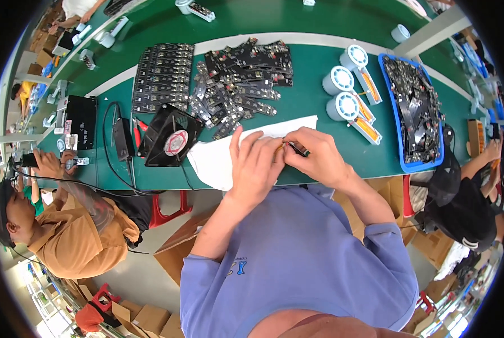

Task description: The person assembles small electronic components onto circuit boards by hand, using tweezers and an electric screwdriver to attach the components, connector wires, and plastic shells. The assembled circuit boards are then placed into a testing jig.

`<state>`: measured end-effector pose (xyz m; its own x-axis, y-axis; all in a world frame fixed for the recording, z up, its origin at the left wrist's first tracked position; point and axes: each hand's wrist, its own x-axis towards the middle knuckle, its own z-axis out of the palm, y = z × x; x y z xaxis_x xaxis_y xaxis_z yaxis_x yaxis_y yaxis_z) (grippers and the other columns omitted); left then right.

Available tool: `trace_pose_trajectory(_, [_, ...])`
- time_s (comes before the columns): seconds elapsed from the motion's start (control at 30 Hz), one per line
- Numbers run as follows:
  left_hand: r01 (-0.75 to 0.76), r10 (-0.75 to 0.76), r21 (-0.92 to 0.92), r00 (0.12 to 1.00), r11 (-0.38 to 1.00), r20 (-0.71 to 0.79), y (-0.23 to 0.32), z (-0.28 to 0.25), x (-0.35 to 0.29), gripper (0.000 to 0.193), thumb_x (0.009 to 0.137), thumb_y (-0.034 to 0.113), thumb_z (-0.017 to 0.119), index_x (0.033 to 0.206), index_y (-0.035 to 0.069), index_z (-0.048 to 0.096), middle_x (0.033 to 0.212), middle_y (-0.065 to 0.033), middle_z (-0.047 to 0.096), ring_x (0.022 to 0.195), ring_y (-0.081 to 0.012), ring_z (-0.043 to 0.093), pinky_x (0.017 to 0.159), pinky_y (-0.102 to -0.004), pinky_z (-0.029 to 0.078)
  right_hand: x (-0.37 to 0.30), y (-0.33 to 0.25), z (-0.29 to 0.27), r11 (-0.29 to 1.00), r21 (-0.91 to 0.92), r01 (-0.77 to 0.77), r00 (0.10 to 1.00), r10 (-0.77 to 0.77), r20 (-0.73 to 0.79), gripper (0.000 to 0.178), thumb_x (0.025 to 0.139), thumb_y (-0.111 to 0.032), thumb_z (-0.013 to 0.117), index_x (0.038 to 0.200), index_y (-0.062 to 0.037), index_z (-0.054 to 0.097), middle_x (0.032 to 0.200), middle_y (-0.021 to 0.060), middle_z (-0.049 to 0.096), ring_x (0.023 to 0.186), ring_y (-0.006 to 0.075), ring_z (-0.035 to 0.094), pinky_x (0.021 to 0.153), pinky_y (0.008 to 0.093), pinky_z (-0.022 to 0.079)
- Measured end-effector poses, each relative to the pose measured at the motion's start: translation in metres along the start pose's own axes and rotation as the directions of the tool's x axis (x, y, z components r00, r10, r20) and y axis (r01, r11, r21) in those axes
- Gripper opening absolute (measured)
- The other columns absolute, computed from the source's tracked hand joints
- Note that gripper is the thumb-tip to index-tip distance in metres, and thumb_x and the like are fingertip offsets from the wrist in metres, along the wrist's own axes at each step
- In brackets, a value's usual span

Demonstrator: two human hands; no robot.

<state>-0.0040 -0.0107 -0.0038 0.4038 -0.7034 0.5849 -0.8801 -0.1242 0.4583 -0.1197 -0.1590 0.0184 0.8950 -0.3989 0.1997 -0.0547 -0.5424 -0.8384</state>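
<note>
Over a white sheet (213,166) near the table's front edge, my two hands meet at the fingertips. My left hand (253,169) is closed in a pinch, its index finger raised; a small orange-brown bit shows at the fingertips, too small to name. Thumb and fingers of my right hand (322,158) close on a slim dark piece (300,150), mostly covered by the fingers. Just beyond the sheet lies a loose heap of narrow black circuit boards (246,76), some overlapping its far edge.
Left of the heap, circuit boards (161,76) lie in neat rows. A black fan (170,138), red-handled tool (138,132) and black adapter (122,138) stand nearer. Right are white cylindrical units (338,80) and a blue tray (398,143) of boards. People sit on both sides.
</note>
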Motion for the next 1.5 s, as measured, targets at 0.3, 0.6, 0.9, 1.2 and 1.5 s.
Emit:
trace_pose_trajectory(0.3, [-0.009,0.009,-0.047,1.0,0.999,0.012,-0.008,0.005,-0.004,0.025,0.083,0.005,0.082,0.105,0.008,0.071,0.097,-0.0029,0.072,0.107,-0.0287,0.064,0.117,-0.0548,0.038,-0.005,0.002,0.007,0.998,0.042,-0.056,0.997,0.058,-0.054,0.018,0.09,-0.004,0.076,0.107,0.0024,0.072,0.095,0.0127,0.073,0.077,0.0226,0.073,0.069,0.0326,0.059])
trace_pose_trajectory(0.6, [-0.041,0.041,-0.077,0.999,0.996,-0.008,-0.009,0.009,-0.006,0.026,0.08,0.001,0.081,0.103,0.007,0.071,0.094,-0.0053,0.071,0.103,-0.0303,0.065,0.113,-0.0534,0.044,-0.005,0.01,0.002,0.996,-0.037,0.081,0.997,-0.08,0.016,0.017,0.091,-0.003,0.076,0.107,0.0009,0.073,0.095,0.0121,0.073,0.079,0.0231,0.072,0.067,0.0324,0.058])
trace_pose_trajectory(0.9, [-0.14,0.142,-0.03,0.987,0.99,0.071,-0.013,-0.004,-0.008,0.031,0.078,0.007,0.083,0.107,0.014,0.073,0.118,0.0045,0.072,0.126,-0.0263,0.06,0.122,-0.0619,0.027,0.005,0.0,-0.004,0.927,0.265,-0.265,0.964,0.263,0.04,0.018,0.101,-0.01,0.071,0.111,0.0051,0.07,0.098,0.0135,0.072,0.079,0.0196,0.075,0.07,0.0325,0.06])
trace_pose_trajectory(1.2, [-0.122,0.131,-0.118,0.988,0.985,0.077,-0.011,-0.003,-0.005,0.034,0.076,0.009,0.087,0.107,0.018,0.075,0.103,0.0072,0.076,0.119,-0.0234,0.064,0.124,-0.0605,0.023,-0.003,0.012,0.001,0.902,0.356,-0.247,0.963,0.27,-0.017,0.02,0.103,-0.01,0.069,0.115,0.0059,0.07,0.101,0.0137,0.072,0.08,0.0161,0.071,0.071,0.0309,0.058])
trace_pose_trajectory(1.5, [-0.15,0.15,-0.049,0.989,0.987,0.005,-0.015,0.006,-0.014,0.029,0.077,0.007,0.087,0.103,0.018,0.078,0.101,0.0072,0.074,0.114,-0.0211,0.064,0.125,-0.0585,0.025,-0.008,0.01,-0.002,0.927,0.32,-0.196,0.974,0.221,-0.046,0.02,0.102,-0.006,0.067,0.12,0.0038,0.071,0.107,0.0116,0.07,0.089,0.0165,0.071,0.075,0.0303,0.059])
